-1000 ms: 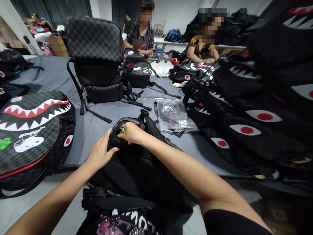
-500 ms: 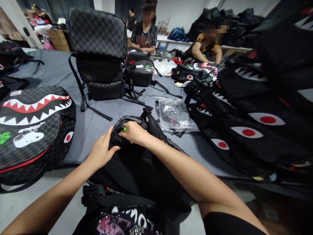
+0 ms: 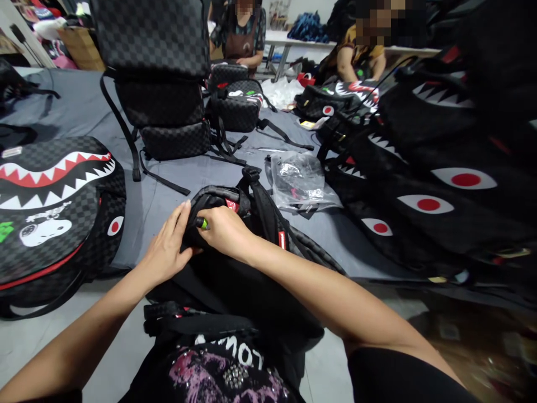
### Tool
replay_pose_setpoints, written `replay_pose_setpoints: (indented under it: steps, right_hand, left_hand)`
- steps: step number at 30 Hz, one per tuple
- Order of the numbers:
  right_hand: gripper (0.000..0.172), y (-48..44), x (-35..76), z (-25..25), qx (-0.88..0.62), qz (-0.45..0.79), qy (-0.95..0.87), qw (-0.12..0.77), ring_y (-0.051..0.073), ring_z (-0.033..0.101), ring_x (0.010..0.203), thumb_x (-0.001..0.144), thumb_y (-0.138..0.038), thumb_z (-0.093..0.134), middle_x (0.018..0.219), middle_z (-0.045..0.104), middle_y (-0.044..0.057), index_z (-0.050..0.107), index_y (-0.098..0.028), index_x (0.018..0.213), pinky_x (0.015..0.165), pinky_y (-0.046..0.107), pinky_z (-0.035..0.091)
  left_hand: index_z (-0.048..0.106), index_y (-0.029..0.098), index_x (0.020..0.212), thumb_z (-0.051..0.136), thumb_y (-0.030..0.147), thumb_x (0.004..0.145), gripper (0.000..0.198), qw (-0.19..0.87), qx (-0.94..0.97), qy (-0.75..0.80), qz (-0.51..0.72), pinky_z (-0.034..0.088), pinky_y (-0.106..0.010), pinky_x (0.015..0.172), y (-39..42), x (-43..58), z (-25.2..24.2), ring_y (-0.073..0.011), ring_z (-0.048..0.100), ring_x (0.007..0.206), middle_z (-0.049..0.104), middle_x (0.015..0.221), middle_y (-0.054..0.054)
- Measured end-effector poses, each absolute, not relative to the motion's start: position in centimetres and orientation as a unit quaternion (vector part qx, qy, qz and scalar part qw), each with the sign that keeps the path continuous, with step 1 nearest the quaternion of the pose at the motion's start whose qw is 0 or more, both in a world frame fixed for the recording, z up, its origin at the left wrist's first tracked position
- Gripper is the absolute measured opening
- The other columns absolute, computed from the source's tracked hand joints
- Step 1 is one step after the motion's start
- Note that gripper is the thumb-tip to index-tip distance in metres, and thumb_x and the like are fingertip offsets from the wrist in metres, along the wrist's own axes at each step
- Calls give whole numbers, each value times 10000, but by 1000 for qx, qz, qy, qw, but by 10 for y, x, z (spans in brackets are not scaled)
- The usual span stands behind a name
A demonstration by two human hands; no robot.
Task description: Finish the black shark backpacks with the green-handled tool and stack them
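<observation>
A black backpack [image 3: 235,291] lies at the table's near edge, leaning toward my body. My left hand [image 3: 168,243] holds its left edge near the top, with the fingers on the far side and the thumb on the near side. In my right hand [image 3: 226,232], closed over the bag's dark upper part, is a small black-and-green tool [image 3: 203,223]. Only a short piece of the tool shows, so its kind cannot be made out. A red label [image 3: 282,240] sits on a strap of the bag, right of my hand.
Left lies a checkered shark-mouth backpack [image 3: 54,201]. Beyond my hands stand stacked checkered bags [image 3: 155,106]. A clear plastic bag [image 3: 300,179] is on the grey-covered table [image 3: 163,179]. Black bags with red eyes [image 3: 428,204] pile up on the right. Two people [image 3: 245,42] work across the table.
My view has tipped downward. My right hand has shifted slightly left and down over the bag, and a red patch inside the bag and the red strap label now show.
</observation>
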State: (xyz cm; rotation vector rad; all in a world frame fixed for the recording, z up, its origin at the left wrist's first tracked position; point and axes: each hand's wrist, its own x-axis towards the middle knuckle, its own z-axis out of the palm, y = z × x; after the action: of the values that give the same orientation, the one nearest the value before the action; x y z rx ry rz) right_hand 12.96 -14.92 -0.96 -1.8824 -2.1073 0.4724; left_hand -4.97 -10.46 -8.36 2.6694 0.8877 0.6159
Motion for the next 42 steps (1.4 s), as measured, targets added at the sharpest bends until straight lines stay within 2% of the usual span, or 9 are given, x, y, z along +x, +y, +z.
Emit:
replay_pose_setpoints:
  steps: [8, 14, 17, 24, 28, 31, 36, 38, 42]
  right_hand:
    - [207, -179, 112, -14, -689, 117, -702, 137, 239, 718, 779, 920, -186, 511, 909, 764, 95, 651, -159, 1071, 602, 288, 398]
    - [114, -177, 135, -17, -729, 160, -644, 168, 195, 714, 800, 928, -216, 574, 839, 757, 58, 682, -182, 916, 627, 256, 380]
    - [100, -177, 150, -18, -721, 167, -656, 150, 193, 715, 788, 920, -244, 633, 830, 760, 46, 709, -199, 966, 652, 251, 406]
    - [463, -170, 158, -19, -619, 140, -763, 120, 203, 722, 985, 895, -92, 578, 1150, 752, 39, 592, -263, 1325, 780, 267, 472]
    - [367, -156, 147, -13, -615, 110, -780, 24, 233, 723, 939, 898, -64, 485, 1019, 764, 58, 666, -219, 1177, 665, 279, 446]
    - [299, -153, 141, -8, -602, 63, -796, 3, 221, 715, 854, 939, -116, 458, 1027, 731, 63, 670, -212, 1128, 586, 279, 420]
    - [271, -159, 143, -3, -564, -8, -826, -20, 232, 709, 873, 999, -169, 408, 1089, 668, 111, 651, -184, 1117, 587, 288, 464]
    - [270, -166, 156, -2, -581, 3, -810, -80, 229, 716, 888, 985, -121, 412, 1064, 674, 122, 658, -165, 1088, 637, 289, 491]
    - [265, -195, 194, 3, -685, 27, -699, -201, 238, 736, 831, 908, -17, 452, 954, 695, 154, 682, -113, 999, 619, 271, 489]
  left_hand:
    - [4, 324, 1605, 614, 252, 881, 950, 129, 921, 285, 233, 480, -485, 1101, -107, -57, -79, -319, 403, 1453, 319, 1604, -135]
    - [44, 311, 1606, 681, 286, 874, 971, 130, 917, 298, 229, 457, -460, 1137, -109, -54, -84, -300, 408, 1455, 351, 1600, -120]
    - [32, 306, 1607, 676, 316, 889, 965, 130, 917, 295, 237, 436, -435, 1162, -110, -53, -85, -282, 395, 1466, 339, 1614, -114]
    - [30, 325, 1606, 663, 298, 896, 951, 136, 913, 307, 233, 434, -449, 1165, -112, -55, -89, -276, 394, 1468, 331, 1623, -93]
    - [38, 331, 1605, 672, 273, 884, 962, 149, 909, 308, 237, 421, -451, 1174, -109, -53, -89, -277, 383, 1474, 323, 1627, -90]
    - [50, 336, 1603, 662, 245, 878, 953, 162, 906, 310, 239, 424, -444, 1170, -108, -52, -90, -274, 395, 1468, 338, 1620, -87]
    - [-100, 274, 1597, 706, 361, 835, 1112, 231, 860, 390, 234, 444, -467, 1138, -108, -51, -90, -298, 443, 1435, 381, 1595, -128]
    - [14, 245, 1607, 712, 442, 817, 1073, 274, 823, 451, 210, 448, -478, 1125, -104, -49, -90, -316, 479, 1405, 446, 1555, -134]
    - [495, 251, 1409, 673, 546, 817, 685, 359, 789, 472, 162, 487, -467, 1066, -90, -42, -91, -309, 621, 1245, 671, 1318, -70]
